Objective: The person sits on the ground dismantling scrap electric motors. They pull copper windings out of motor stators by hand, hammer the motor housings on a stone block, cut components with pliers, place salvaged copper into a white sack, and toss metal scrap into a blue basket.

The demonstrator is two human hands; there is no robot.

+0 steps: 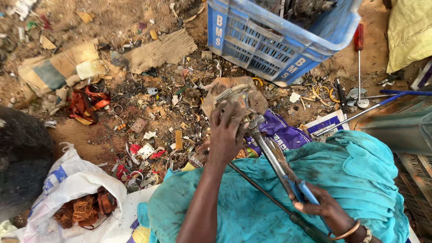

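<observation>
White sack (72,180) with blue print lay lower left, purple wrapper (281,132) at centre, flattened brown cardboard (157,51) upper left.

single head view, looking steeply down, close over lap and littered ground (112,135)

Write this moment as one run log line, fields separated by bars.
left hand: grips metal part | right hand: holds pliers, jaws at part | blue crate behind
</observation>
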